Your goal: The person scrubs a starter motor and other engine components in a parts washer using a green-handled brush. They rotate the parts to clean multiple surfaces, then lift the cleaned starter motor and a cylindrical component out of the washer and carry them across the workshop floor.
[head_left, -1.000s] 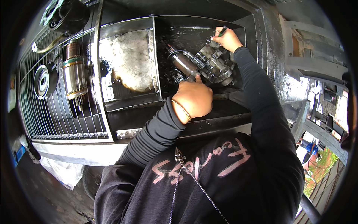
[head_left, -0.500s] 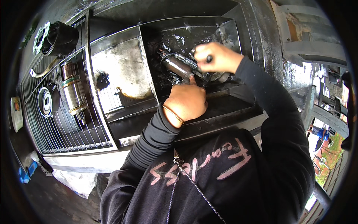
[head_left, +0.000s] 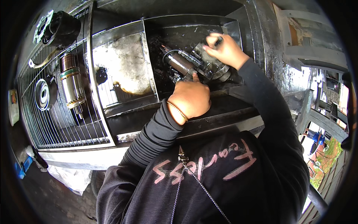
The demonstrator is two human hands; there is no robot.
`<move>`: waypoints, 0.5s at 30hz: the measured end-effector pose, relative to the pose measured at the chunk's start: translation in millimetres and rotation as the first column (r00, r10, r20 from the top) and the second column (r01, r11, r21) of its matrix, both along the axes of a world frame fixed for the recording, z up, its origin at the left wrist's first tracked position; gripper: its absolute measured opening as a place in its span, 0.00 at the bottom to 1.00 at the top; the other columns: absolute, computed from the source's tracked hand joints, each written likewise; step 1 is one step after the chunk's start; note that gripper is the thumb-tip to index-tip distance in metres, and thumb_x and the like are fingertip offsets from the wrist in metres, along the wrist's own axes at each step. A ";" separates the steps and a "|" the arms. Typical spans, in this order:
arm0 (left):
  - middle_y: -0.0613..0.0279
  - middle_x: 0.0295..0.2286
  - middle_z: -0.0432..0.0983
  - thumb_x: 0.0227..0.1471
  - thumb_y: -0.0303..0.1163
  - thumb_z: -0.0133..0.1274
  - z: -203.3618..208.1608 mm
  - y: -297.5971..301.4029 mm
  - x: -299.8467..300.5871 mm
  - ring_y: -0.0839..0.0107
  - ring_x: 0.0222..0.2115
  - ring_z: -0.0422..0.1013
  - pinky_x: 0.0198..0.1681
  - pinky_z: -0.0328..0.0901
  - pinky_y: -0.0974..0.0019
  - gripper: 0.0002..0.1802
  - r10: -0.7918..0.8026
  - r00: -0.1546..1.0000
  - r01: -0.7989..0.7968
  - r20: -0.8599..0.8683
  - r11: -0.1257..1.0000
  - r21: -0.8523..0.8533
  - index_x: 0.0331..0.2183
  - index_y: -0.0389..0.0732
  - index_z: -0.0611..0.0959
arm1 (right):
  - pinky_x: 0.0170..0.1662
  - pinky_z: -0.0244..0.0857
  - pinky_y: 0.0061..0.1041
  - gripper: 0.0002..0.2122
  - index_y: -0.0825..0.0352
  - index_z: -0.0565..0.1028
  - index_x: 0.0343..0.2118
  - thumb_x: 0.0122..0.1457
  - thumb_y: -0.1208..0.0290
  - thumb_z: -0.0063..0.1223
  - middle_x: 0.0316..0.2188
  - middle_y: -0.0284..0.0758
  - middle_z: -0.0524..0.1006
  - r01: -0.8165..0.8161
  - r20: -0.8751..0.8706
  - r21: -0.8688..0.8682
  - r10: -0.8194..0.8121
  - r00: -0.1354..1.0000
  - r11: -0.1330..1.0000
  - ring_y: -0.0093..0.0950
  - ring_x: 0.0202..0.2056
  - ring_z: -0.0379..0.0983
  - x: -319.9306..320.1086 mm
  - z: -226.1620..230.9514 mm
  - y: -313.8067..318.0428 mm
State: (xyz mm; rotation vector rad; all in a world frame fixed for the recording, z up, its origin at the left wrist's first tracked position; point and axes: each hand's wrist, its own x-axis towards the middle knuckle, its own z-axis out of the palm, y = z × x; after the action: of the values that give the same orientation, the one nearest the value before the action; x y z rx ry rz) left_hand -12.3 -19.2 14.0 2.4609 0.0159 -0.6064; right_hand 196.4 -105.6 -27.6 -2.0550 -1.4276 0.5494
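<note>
Four metal parts rest on a wire rack (head_left: 52, 130), well to the left of a greasy motor (head_left: 179, 63), which lies tilted in a dark metal tray (head_left: 209, 120). From where I stand, the leftmost parts on that rack are a curved bracket (head_left: 41, 62) and a round cap (head_left: 44, 94) with a pale ring at its centre. Just past them come a black can (head_left: 68, 29) with a pale green rim, then a heavy metal roller (head_left: 73, 87) with copper-coloured wire at its far end and a green band. Nearer to the motor, on its left, a pale metal plate (head_left: 126, 56) carries dark oily stains.

The person's left hand (head_left: 192, 98) is at the motor's near side, palm down, a bracelet (head_left: 178, 111) at the wrist. Its index finger stretches out to touch the motor; the other fingers are folded out of sight, so I cannot tell whether they grip anything. Nearest me along that side is the person's black sweater (head_left: 223, 198), with pink lettering.

Above the motor's right end, the right hand (head_left: 227, 48) is slightly blurred, its fingers curled closed around a small dark handle (head_left: 219, 42). I cannot tell whether the handle touches the motor.
</note>
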 end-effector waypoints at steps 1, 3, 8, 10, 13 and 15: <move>0.26 0.50 0.68 0.49 0.41 0.52 0.2 0.8 0.0 0.48 0.35 0.79 0.40 0.73 0.53 0.19 0.010 1.000 -0.010 -0.001 1.000 0.000 0.35 0.35 0.84 | 0.31 0.63 0.35 0.12 0.67 0.69 0.24 0.53 0.67 0.61 0.23 0.42 0.70 -0.064 0.073 0.095 0.058 0.996 0.993 0.45 0.27 0.70 5.2 -4.7 8.3; 0.26 0.50 0.67 0.50 0.41 0.51 0.7 2.3 0.4 0.48 0.37 0.79 0.41 0.72 0.53 0.20 0.021 1.000 -0.021 -0.018 1.000 -0.018 0.37 0.35 0.85 | 0.30 0.61 0.34 0.13 0.68 0.66 0.23 0.54 0.70 0.59 0.21 0.39 0.67 -0.070 0.072 0.092 0.063 0.995 0.993 0.38 0.24 0.65 14.1 -9.8 16.5; 0.26 0.51 0.68 0.51 0.40 0.48 1.4 3.3 1.4 0.48 0.40 0.78 0.41 0.71 0.51 0.22 -0.012 0.999 0.011 -0.050 1.000 -0.015 0.41 0.36 0.85 | 0.31 0.60 0.31 0.13 0.67 0.64 0.21 0.52 0.72 0.60 0.18 0.36 0.64 -0.144 -0.136 -0.300 0.107 0.985 0.943 0.32 0.23 0.61 19.8 -5.2 -2.4; 0.25 0.51 0.67 0.51 0.39 0.48 1.0 2.3 2.0 0.47 0.39 0.78 0.40 0.70 0.49 0.22 -0.017 0.998 0.015 -0.065 1.000 -0.027 0.41 0.36 0.85 | 0.30 0.59 0.31 0.14 0.67 0.64 0.21 0.53 0.71 0.60 0.18 0.37 0.63 -0.212 -0.094 -0.084 0.205 0.974 0.974 0.33 0.22 0.60 21.3 -6.1 -4.3; 0.26 0.52 0.66 0.52 0.40 0.48 -1.4 2.7 2.1 0.47 0.39 0.78 0.40 0.70 0.49 0.22 -0.021 0.995 0.016 -0.093 0.999 -0.051 0.42 0.36 0.85 | 0.30 0.59 0.33 0.14 0.68 0.64 0.22 0.55 0.70 0.59 0.19 0.38 0.62 -0.137 -0.022 0.101 0.140 0.990 0.985 0.36 0.22 0.59 27.2 -18.4 10.8; 0.31 0.41 0.74 0.50 0.40 0.51 -2.5 2.5 0.3 0.49 0.35 0.79 0.39 0.72 0.52 0.20 0.006 0.999 -0.007 -0.032 1.000 -0.023 0.37 0.34 0.85 | 0.28 0.56 0.30 0.15 0.69 0.63 0.20 0.54 0.73 0.60 0.19 0.35 0.60 -0.009 0.050 0.108 0.004 0.999 0.994 0.31 0.22 0.58 32.2 -26.4 20.9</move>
State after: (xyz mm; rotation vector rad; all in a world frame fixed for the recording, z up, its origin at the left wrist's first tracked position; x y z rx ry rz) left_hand -12.0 -16.7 11.5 2.4281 0.0298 -0.6395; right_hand 228.6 -84.7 -54.0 -1.9921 -1.4609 0.4169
